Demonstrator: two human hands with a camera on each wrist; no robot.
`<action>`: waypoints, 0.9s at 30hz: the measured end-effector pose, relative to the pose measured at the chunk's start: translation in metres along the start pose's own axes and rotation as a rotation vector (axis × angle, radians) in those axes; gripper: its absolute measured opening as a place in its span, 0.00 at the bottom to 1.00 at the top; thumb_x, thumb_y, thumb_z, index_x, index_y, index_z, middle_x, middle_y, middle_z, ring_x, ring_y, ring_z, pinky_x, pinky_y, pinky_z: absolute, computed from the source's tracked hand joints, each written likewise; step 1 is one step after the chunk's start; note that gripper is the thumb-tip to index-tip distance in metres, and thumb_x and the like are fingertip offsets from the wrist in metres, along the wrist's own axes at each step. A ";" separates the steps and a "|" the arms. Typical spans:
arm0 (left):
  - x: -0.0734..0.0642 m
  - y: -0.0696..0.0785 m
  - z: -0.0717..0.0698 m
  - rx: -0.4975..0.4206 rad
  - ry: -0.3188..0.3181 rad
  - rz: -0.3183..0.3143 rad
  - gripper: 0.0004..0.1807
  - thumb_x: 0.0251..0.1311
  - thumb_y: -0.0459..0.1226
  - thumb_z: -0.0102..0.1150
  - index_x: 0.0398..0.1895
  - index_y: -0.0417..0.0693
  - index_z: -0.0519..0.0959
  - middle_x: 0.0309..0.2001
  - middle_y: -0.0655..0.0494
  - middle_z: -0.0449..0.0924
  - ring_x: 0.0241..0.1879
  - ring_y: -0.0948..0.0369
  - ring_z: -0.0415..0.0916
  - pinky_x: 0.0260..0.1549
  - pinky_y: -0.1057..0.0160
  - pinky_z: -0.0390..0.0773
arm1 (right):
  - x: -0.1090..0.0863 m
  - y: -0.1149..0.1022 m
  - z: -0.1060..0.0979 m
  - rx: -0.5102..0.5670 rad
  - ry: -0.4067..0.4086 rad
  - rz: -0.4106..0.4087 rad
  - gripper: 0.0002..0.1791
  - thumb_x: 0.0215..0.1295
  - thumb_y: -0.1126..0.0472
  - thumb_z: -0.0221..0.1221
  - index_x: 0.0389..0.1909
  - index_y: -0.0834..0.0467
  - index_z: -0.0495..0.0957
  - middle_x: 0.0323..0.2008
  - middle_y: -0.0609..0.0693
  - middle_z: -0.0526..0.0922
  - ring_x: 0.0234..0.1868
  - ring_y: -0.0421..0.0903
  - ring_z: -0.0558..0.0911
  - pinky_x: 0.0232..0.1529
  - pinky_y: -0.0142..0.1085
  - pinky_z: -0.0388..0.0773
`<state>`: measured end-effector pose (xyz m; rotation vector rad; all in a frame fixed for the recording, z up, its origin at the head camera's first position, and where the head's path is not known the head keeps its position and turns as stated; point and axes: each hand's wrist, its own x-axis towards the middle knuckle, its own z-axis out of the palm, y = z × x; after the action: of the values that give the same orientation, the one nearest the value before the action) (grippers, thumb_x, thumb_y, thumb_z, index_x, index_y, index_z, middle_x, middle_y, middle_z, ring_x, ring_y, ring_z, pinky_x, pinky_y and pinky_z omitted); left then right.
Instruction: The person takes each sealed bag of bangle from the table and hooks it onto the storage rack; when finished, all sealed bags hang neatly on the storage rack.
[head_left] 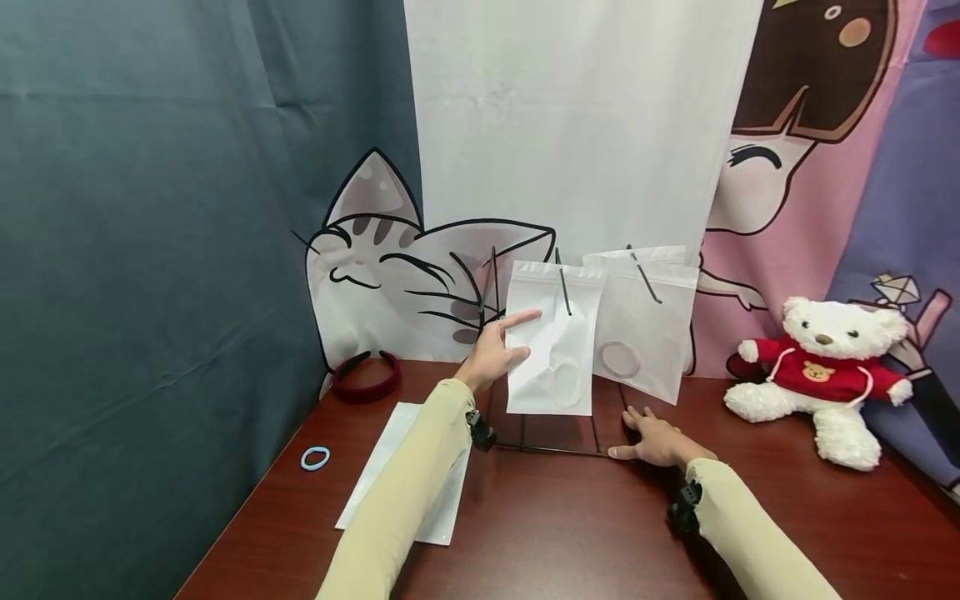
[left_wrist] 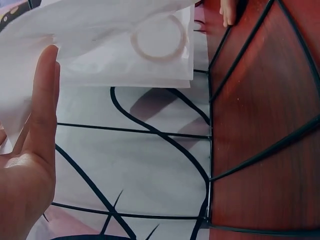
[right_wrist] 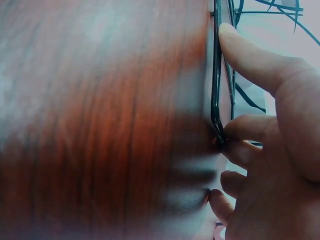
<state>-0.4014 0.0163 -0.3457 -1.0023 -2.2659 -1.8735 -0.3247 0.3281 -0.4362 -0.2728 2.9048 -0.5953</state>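
A black wire rack (head_left: 551,452) with hooks stands on the table. From its front hook hangs a white zip-top bag (head_left: 552,337); a round ring outline shows through it. My left hand (head_left: 491,354) touches this bag's left side, index finger extended across its front. In the left wrist view, straight fingers (left_wrist: 45,100) lie against the white plastic. Further right, more white bags (head_left: 651,333) hang overlapped on another hook, also showing a ring shape. My right hand (head_left: 660,442) rests low at the rack's right front corner, its thumb and fingers spread against the base wire (right_wrist: 216,75).
Flat white bags (head_left: 442,517) lie under my left forearm. A light blue hair tie (head_left: 315,458) and a dark red headband (head_left: 366,387) lie on the left of the table (head_left: 555,533). At the right sits a white teddy bear (head_left: 823,375) in a red hoodie. Printed curtains hang behind.
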 end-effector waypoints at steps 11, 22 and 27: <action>0.015 -0.009 -0.002 0.075 0.048 0.001 0.37 0.62 0.17 0.56 0.75 0.45 0.74 0.77 0.47 0.71 0.66 0.54 0.73 0.58 0.63 0.76 | -0.001 -0.003 0.002 0.027 -0.002 0.010 0.56 0.65 0.39 0.71 0.78 0.74 0.59 0.79 0.77 0.53 0.80 0.79 0.48 0.68 0.82 0.48; 0.013 -0.018 -0.010 0.309 0.024 0.081 0.39 0.63 0.17 0.58 0.77 0.49 0.72 0.78 0.49 0.70 0.80 0.53 0.62 0.77 0.50 0.65 | 0.000 -0.003 0.003 0.005 0.007 0.007 0.56 0.64 0.39 0.71 0.77 0.74 0.60 0.79 0.76 0.55 0.79 0.80 0.50 0.68 0.82 0.49; 0.011 -0.024 -0.015 0.339 0.001 0.099 0.37 0.65 0.19 0.59 0.77 0.48 0.72 0.77 0.49 0.71 0.80 0.53 0.62 0.78 0.49 0.63 | 0.000 -0.004 0.002 -0.009 0.019 0.011 0.55 0.65 0.40 0.71 0.77 0.74 0.61 0.78 0.78 0.54 0.78 0.81 0.51 0.67 0.82 0.51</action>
<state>-0.4269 0.0062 -0.3578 -1.0344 -2.3738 -1.3874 -0.3234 0.3243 -0.4365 -0.2529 2.9256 -0.5860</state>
